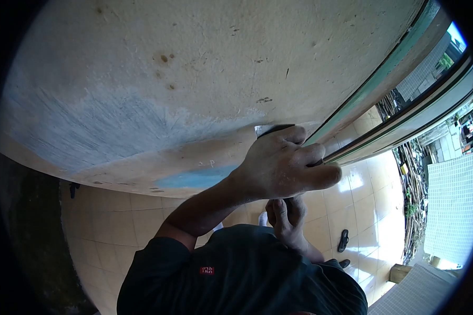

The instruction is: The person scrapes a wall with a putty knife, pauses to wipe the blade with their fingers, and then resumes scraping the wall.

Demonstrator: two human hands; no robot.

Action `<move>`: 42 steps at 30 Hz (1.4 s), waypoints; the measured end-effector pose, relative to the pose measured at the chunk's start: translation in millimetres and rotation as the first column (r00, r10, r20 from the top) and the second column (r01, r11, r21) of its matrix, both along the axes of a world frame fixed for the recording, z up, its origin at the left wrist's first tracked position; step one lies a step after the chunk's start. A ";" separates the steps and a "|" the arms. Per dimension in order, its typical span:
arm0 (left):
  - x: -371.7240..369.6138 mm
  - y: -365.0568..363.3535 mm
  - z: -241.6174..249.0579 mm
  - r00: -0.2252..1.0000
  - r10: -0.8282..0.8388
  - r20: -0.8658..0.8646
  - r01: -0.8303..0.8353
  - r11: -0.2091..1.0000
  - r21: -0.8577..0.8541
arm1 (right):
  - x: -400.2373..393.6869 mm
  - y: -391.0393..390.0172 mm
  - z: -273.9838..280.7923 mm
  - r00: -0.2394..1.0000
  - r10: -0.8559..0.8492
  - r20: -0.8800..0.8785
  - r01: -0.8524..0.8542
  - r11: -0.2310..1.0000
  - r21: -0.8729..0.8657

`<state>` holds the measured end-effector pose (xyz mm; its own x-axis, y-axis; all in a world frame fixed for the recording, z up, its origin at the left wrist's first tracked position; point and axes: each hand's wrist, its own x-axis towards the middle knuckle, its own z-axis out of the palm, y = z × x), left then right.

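My left hand (284, 164) is closed around a scraper whose thin metal blade (270, 129) lies flat against the cream plastered wall (194, 68). The blade touches the wall just beside a green-edged frame (383, 79). Just under the left hand, my right hand (287, 216) is held close to my dark shirt with its fingers curled. Whether it holds anything is hidden by the left hand. Patches of blue paint (194, 177) and scratched bluish marks show on the wall to the left of the blade.
A dark frame rail (404, 123) runs diagonally to the right of the hands. Below is a glossy beige tiled floor (373, 194) with a dark sandal (343, 240) on it. A pile of sticks (411, 178) and a white tiled surface (452, 210) lie at the right.
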<state>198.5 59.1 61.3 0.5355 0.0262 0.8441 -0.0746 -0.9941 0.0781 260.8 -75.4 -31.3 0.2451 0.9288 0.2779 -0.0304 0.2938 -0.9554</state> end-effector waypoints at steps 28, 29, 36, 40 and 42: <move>-2.7 9.2 4.9 0.993 0.021 -0.116 -0.017 0.999 0.031 | 0.7 12.9 -12.1 0.996 -0.071 -0.056 0.070 0.997 -0.011; -1.9 7.5 3.6 0.993 0.012 -0.119 -0.009 1.000 0.027 | 2.2 13.3 -14.7 0.996 -0.062 -0.056 0.061 0.998 -0.021; -2.2 3.6 -14.7 0.991 0.025 -0.134 -0.028 0.999 -0.021 | 2.4 1.4 -10.9 0.999 -0.032 -0.010 0.032 0.998 -0.052; 1.5 6.8 2.0 0.999 0.020 -0.032 -0.019 0.999 0.047 | 5.0 4.4 -1.1 0.998 -0.036 -0.053 0.032 0.996 -0.081; -2.5 3.6 0.6 0.992 0.007 -0.124 -0.016 0.997 -0.072 | 3.8 1.9 -0.1 0.999 -0.031 -0.034 0.028 0.998 -0.059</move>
<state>195.9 62.7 61.9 0.6350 0.0917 0.7670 -0.0481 -0.9863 0.1577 264.6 -73.4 -31.4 0.2812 0.9354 0.2142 -0.0561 0.2388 -0.9694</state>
